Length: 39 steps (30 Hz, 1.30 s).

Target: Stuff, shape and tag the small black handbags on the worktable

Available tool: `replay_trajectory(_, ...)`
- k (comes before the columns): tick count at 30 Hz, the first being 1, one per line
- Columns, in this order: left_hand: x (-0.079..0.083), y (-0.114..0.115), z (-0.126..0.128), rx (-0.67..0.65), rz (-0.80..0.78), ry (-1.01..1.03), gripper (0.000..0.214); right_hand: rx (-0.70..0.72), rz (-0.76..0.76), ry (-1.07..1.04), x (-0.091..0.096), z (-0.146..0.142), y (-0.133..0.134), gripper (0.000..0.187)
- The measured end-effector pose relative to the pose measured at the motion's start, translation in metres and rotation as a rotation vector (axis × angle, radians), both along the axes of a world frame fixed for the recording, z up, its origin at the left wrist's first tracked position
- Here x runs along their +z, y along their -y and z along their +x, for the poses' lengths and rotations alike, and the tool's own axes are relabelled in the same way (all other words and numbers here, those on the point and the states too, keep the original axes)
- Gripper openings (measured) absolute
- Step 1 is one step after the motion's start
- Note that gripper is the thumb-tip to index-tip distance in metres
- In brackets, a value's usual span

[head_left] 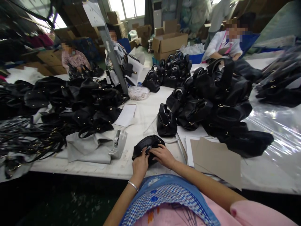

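A small black handbag [150, 140] lies on the white table right in front of me. My left hand [140, 163] grips its near side, with the fingers bent at a small metal fitting [148, 148] near the bag's middle. From the right, my right hand [165, 156] reaches over the bag, its fingertips pressed at the same fitting. What sits between the fingertips is too small to make out. Just beyond stands another small black handbag [166, 121], upright with its handle raised.
Piles of black bags [80, 97] and straps [21, 135] cover the left. More black handbags [216, 94] crowd the right, near brown cardboard sheets [215, 157] and clear plastic film [277, 135]. A grey post [115, 59] rises from the table. Several people work across it; cardboard boxes [169, 42] stand behind.
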State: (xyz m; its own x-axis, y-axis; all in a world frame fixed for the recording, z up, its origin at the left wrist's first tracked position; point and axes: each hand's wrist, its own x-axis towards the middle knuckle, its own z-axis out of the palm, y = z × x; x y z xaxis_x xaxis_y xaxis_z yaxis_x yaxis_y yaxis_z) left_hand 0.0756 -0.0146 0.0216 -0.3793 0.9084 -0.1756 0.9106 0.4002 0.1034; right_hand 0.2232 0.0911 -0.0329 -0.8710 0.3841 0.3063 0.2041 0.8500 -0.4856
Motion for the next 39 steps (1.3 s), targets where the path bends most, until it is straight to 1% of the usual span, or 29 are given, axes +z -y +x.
replay_trajectory(4, 0.000, -0.002, 0.000, 0.005, -0.021, -0.011, 0.047, 0.009, 0.015, 0.049, -0.003, -0.007, -0.002, 0.045)
replay_trajectory(6, 0.001, 0.003, 0.000, -0.039, -0.021, 0.017, 0.048, -0.001, -0.012, 0.060, -0.001, -0.008, -0.002, 0.042)
replay_trajectory(7, 0.003, 0.008, 0.000, -0.076, 0.002, 0.047, 0.048, -0.016, -0.027, 0.063, 0.000, -0.009, -0.002, 0.040)
replay_trajectory(9, 0.007, 0.021, -0.004, -0.153, 0.111, 0.134, 0.045, -0.053, -0.053, 0.070, 0.002, -0.010, 0.000, 0.036)
replay_trajectory(10, 0.011, 0.029, -0.009, -0.168, 0.190, 0.182, 0.041, -0.071, -0.063, 0.074, 0.003, -0.011, 0.001, 0.034)
replay_trajectory(11, 0.016, 0.036, -0.015, -0.153, 0.278, 0.227, 0.035, -0.085, -0.071, 0.075, 0.004, -0.011, 0.002, 0.033)
replay_trajectory(12, 0.021, 0.041, -0.023, -0.105, 0.369, 0.271, 0.030, -0.095, -0.079, 0.072, 0.004, -0.012, 0.003, 0.032)
replay_trajectory(14, 0.031, 0.044, -0.044, 0.075, 0.543, 0.362, 0.024, -0.110, -0.094, 0.060, 0.005, -0.012, 0.005, 0.031)
replay_trajectory(16, 0.038, 0.034, -0.068, 0.256, 0.653, 0.464, 0.025, -0.132, -0.109, 0.047, 0.005, -0.013, 0.007, 0.029)
replay_trajectory(17, 0.039, 0.024, -0.080, 0.299, 0.657, 0.510, 0.027, -0.147, -0.118, 0.046, 0.006, -0.013, 0.008, 0.028)
replay_trajectory(18, 0.039, 0.011, -0.090, 0.294, 0.616, 0.551, 0.028, -0.162, -0.127, 0.048, 0.007, -0.014, 0.008, 0.026)
replay_trajectory(19, 0.037, -0.003, -0.099, 0.247, 0.546, 0.585, 0.028, -0.179, -0.138, 0.053, 0.008, -0.015, 0.009, 0.025)
replay_trajectory(21, 0.028, -0.033, -0.110, 0.093, 0.361, 0.624, 0.027, -0.203, -0.156, 0.067, 0.011, -0.017, 0.010, 0.025)
replay_trajectory(23, 0.015, -0.059, -0.113, -0.035, 0.214, 0.631, 0.028, -0.211, -0.167, 0.079, 0.014, -0.017, 0.010, 0.026)
replay_trajectory(26, -0.006, -0.084, -0.110, -0.132, 0.119, 0.639, 0.033, -0.205, -0.175, 0.090, 0.016, -0.017, 0.010, 0.027)
replay_trajectory(28, -0.017, -0.089, -0.106, -0.166, 0.109, 0.639, 0.037, -0.200, -0.180, 0.101, 0.017, -0.015, 0.011, 0.027)
replay_trajectory(32, -0.032, -0.086, -0.099, -0.189, 0.143, 0.580, 0.043, -0.216, -0.174, 0.124, 0.018, -0.015, 0.017, 0.025)
replay_trajectory(34, -0.036, -0.083, -0.096, -0.187, 0.141, 0.574, 0.042, -0.255, -0.171, 0.143, 0.018, -0.019, 0.021, 0.021)
replay_trajectory(37, -0.039, -0.082, -0.096, -0.212, 0.141, 0.595, 0.036, -0.339, -0.137, 0.153, 0.013, -0.030, 0.025, 0.014)
replay_trajectory(39, -0.041, -0.082, -0.098, -0.231, 0.145, 0.617, 0.032, -0.374, -0.099, 0.140, 0.009, -0.035, 0.026, 0.015)
